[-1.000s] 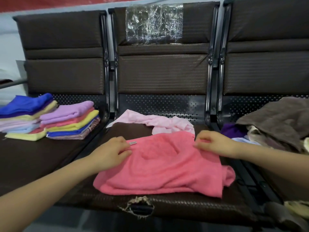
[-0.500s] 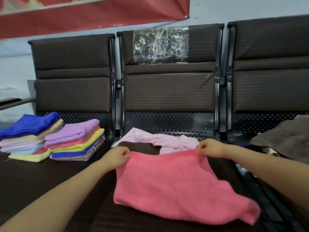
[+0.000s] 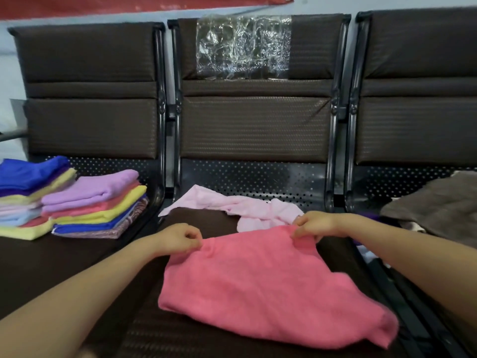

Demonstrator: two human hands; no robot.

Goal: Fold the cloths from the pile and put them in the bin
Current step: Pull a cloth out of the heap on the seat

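1. Two hands pinch the far corners of a fuzzy pink cloth (image 3: 268, 285): the left hand (image 3: 178, 239) and the right hand (image 3: 313, 224) each curl fingers round its top edge.
2. It drapes, creased, over the middle seat (image 3: 160, 332) of textured brown padding.
3. A crumpled pale pink cloth (image 3: 245, 206) lies just behind.
4. Folded stacks (image 3: 77, 202) of soft coloured cloths sit on the left seat; a brown heap (image 3: 438, 205) sits on the right.

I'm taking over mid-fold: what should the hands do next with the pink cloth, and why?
Probably bring the held far edge toward you onto the near edge, halving it. Left hand and right hand pinch the far corners of the pink cloth; the rest lies loose and unfolded on the seat.
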